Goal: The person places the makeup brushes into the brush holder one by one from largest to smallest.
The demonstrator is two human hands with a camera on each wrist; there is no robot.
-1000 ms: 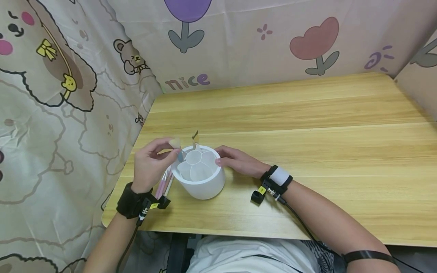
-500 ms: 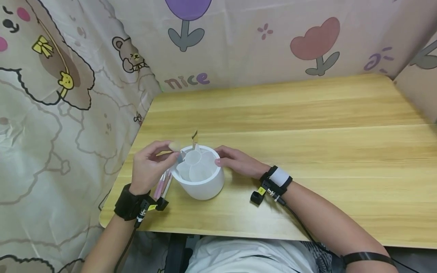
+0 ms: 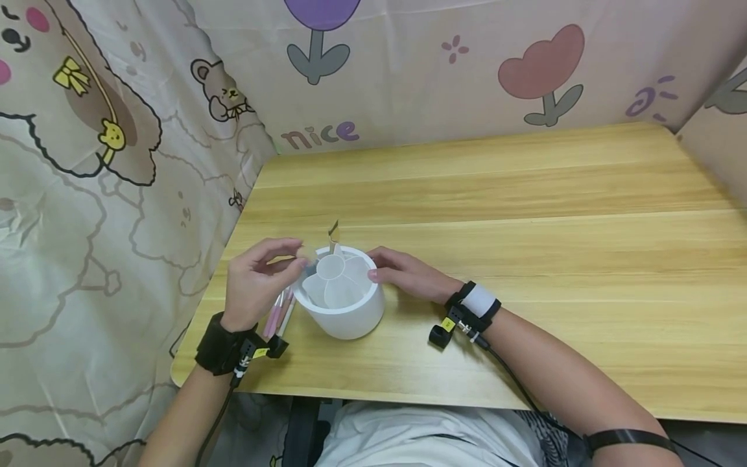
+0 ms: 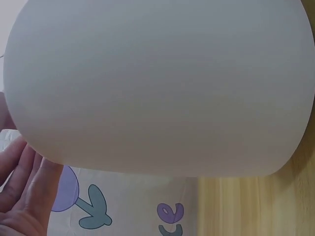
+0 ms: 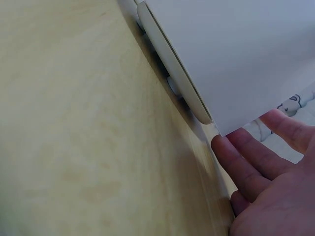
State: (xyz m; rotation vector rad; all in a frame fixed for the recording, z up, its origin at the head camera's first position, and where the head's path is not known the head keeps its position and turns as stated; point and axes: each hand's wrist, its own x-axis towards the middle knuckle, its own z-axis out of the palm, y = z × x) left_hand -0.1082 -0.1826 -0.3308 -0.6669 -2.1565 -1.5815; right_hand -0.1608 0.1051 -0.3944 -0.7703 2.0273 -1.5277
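Note:
A round white brush holder (image 3: 350, 321) with petal-shaped compartments stands on the wooden table. My left hand (image 3: 259, 279) is at its left rim and pinches a makeup brush (image 3: 306, 254), pale head up, lower end inside the holder's left side. The holder's wall (image 4: 157, 93) fills most of the left wrist view and hides that hand's fingertips. My right hand (image 3: 405, 275) touches the holder's right side, thumb at the rim and fingers extended along the outer wall. In the right wrist view, those fingers (image 5: 241, 167) lie fairly straight, with fingertips against the wall just above the base.
A thin gold-coloured piece (image 3: 334, 235) stands up at the holder's back. Several pink and white slim brushes (image 3: 279, 314) lie on the table left of the holder, partly behind the left wrist. Patterned curtain (image 3: 408, 78) borders the wooden table (image 3: 525, 259) at the back and left.
The brush in my left hand has sunk slightly and shifted a little right, so less of its pale head shows. The right hand and the holder have stayed in place.

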